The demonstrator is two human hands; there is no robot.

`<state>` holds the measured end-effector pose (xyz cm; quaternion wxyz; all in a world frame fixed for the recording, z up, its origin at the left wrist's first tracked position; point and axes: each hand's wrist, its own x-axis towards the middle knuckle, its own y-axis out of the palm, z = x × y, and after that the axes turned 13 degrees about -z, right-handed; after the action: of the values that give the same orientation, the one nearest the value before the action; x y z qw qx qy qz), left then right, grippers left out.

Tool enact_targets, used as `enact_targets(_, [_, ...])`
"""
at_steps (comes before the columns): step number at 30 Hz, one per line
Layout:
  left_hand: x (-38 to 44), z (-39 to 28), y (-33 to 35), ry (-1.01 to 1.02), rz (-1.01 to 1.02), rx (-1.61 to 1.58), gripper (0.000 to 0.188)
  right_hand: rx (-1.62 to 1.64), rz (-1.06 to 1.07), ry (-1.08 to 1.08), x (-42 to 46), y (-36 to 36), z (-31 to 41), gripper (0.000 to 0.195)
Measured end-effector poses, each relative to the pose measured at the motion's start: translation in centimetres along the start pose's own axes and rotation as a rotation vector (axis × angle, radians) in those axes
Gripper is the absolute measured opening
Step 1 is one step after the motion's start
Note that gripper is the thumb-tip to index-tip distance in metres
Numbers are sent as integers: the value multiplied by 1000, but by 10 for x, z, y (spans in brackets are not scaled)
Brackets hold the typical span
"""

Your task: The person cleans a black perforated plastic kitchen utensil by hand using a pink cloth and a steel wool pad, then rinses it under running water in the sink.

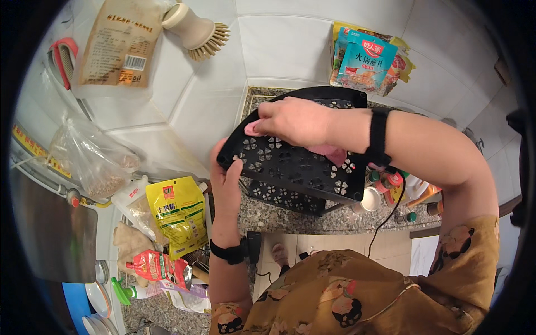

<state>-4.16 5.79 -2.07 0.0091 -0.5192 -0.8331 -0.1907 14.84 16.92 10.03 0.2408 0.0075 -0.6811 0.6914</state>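
Observation:
A black plastic tiered rack with clover-shaped cut-outs stands in the corner of a speckled granite counter. My left hand grips the near left corner of its top shelf, thumb over the rim. A pink cloth is bunched in my right hand, whose fingers press it on the shelf's left part; some of the cloth trails out below the palm. Part of a lower tier shows beneath the top shelf.
Seasoning pouches stand against the tiled wall behind. Small jars and a white cup are at right. A yellow seasoning bag, a red pouch and a green spray bottle are at left. A brush hangs on the wall.

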Motion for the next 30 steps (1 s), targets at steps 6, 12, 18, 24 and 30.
enact_targets(6, [3, -17, 0, -61, 70, 39, 58, -388, 53, -283, 10, 24, 25, 35])
enact_targets(12, [0, -17, -3, -88, 76, 61, 57, -467, 134, -123, 0, 11, 1, 37])
enact_targets(18, [4, -15, -2, -120, 88, 41, 55, -579, 283, 134, -6, 7, -17, 42])
enact_targets(24, [1, -17, 2, -100, 41, 19, 54, -419, 363, 350, 6, 12, -14, 42])
enact_targets(30, [1, -11, -1, -84, 53, -17, 55, 23, 180, 327, 14, 27, -9, 46])
